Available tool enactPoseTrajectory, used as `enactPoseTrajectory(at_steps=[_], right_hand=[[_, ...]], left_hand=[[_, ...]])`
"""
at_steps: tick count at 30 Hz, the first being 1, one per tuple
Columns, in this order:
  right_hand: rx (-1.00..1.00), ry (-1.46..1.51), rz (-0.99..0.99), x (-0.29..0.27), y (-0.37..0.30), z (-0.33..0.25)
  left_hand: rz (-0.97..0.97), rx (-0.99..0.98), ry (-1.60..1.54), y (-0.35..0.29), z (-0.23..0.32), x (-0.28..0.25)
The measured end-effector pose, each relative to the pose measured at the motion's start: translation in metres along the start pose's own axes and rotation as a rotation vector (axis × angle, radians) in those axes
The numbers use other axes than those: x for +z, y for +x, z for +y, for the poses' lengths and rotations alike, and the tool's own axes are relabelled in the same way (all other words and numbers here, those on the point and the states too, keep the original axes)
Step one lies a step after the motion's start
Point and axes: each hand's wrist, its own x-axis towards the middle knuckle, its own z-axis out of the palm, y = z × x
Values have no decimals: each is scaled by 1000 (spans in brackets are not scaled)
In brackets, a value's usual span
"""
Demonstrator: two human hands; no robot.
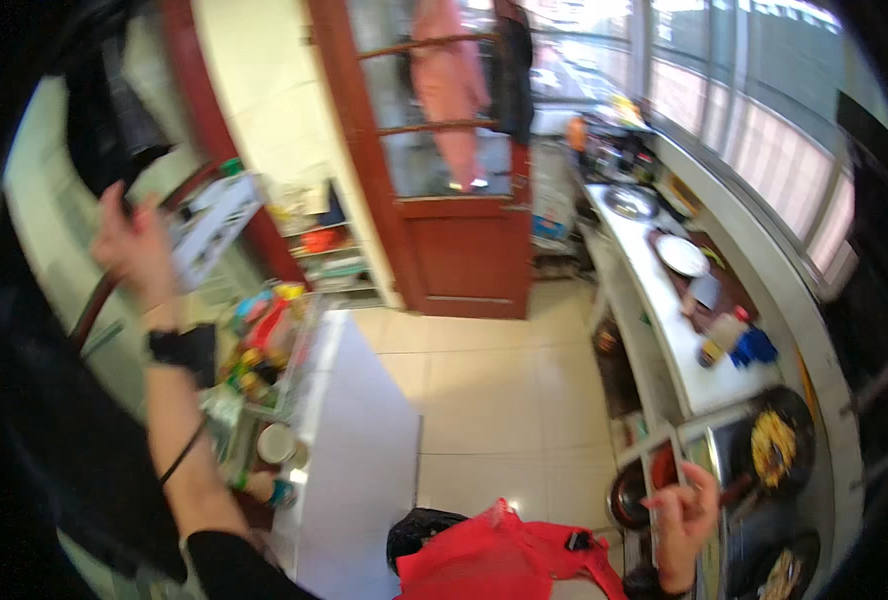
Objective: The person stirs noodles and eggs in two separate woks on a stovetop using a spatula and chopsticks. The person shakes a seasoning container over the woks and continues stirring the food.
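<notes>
The left hand (136, 245) is raised high on an outstretched bare forearm, a black band around the wrist and a thin dark cord hanging along the arm, with its fingers (114, 205) pointing upward and curled as if gripping. The right hand (686, 520) sits low, back toward the camera, its fingers (664, 500) bent inward and its thumb up.

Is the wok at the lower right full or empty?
Not empty: the dark wok holds a heap of yellow food in its middle, with bare dark metal showing around it.
</notes>
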Motion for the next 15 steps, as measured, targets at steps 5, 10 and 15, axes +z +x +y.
enactPoseTrajectory(at_steps=[5, 10, 15], right_hand=[[-147, 6, -268, 42, 43, 9], [-113, 15, -369, 68, 92, 15], [-69, 18, -464, 98, 152, 26]], left_hand=[[-234, -21, 253, 9, -132, 20], [-542, -44, 281, 15, -167, 32], [-492, 55, 372, 16, -186, 20]])
